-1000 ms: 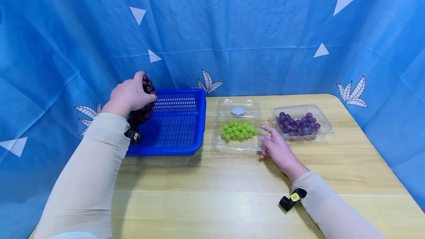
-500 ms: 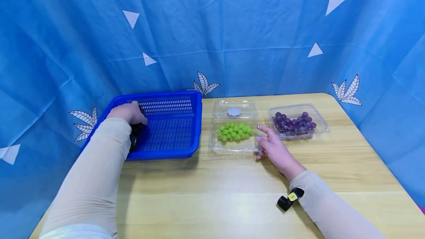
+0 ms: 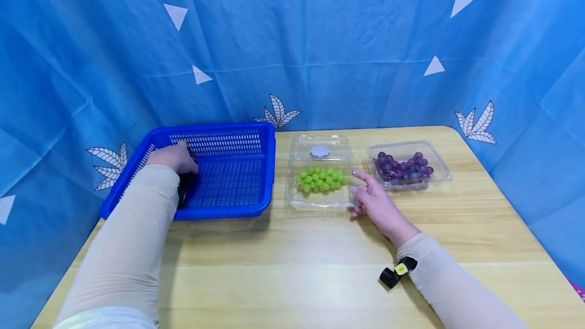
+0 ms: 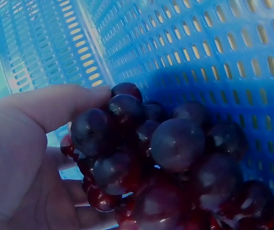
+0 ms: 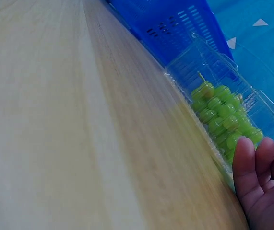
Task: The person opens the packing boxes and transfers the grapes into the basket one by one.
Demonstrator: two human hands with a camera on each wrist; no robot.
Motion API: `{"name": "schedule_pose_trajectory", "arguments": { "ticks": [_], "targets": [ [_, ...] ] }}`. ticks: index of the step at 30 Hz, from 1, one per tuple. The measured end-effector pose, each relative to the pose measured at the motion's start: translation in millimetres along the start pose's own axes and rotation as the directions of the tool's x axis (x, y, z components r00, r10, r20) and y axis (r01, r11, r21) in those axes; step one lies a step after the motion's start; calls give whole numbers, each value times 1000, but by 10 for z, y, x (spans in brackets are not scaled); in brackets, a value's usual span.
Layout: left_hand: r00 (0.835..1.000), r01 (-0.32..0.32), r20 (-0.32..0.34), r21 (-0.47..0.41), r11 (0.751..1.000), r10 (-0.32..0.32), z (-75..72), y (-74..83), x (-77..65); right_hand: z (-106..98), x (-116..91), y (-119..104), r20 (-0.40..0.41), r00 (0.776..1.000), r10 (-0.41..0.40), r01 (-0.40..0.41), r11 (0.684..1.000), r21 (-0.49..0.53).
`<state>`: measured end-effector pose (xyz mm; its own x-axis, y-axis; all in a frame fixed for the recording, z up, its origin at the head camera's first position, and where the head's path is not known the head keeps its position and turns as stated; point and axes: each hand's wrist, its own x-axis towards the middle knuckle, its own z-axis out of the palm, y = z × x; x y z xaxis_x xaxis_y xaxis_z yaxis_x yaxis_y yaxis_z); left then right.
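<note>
Inside the left part of the blue plastic basket (image 3: pixel 228 214), my left hand (image 3: pixel 171 159) holds a bunch of dark red grapes (image 4: pixel 177 143). The left wrist view shows the thumb over one side of the bunch and the fingers around the other, close to the slotted wall. My right hand (image 3: pixel 377 204) rests at the right edge of a clear clamshell box (image 3: pixel 299 199), index finger extended along its rim and the other fingers loosely bent. A bunch of green grapes (image 3: pixel 321 179) lies in that box, whose lid (image 3: pixel 343 147) stands raised at the back.
A second clear box (image 3: pixel 441 164) at the right holds purple grapes (image 3: pixel 404 170). Everything stands on a light wooden table (image 3: pixel 283 273). A blue patterned curtain (image 3: pixel 356 39) hangs close behind the basket and boxes and along both sides.
My left hand has lowered the dark red grapes from above the basket's left side down into it. The right hand has stayed at the clamshell box. The head view has shifted slightly.
</note>
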<state>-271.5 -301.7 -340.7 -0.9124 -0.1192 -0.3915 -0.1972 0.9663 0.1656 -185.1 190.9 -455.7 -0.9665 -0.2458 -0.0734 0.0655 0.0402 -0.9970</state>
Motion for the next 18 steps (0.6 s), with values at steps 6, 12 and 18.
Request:
{"name": "schedule_pose_trajectory", "arguments": {
  "ticks": [6, 12, 18],
  "targets": [
    [1000, -4, -18, 19, 1000, 5, -18, -23, 28, -10, 8, 4, 2, 1000, -3, 3, 1000, 4],
    [999, -14, -46, 56, 998, 16, -10, -2, 48, -11, 15, 22, 2, 1000, -4, 4, 1000, 11],
    [998, -24, -55, 55, 998, 27, -10, 3, 70, -16, 23, 42, 6, 1000, -11, 10, 1000, 15]
  ]
}}
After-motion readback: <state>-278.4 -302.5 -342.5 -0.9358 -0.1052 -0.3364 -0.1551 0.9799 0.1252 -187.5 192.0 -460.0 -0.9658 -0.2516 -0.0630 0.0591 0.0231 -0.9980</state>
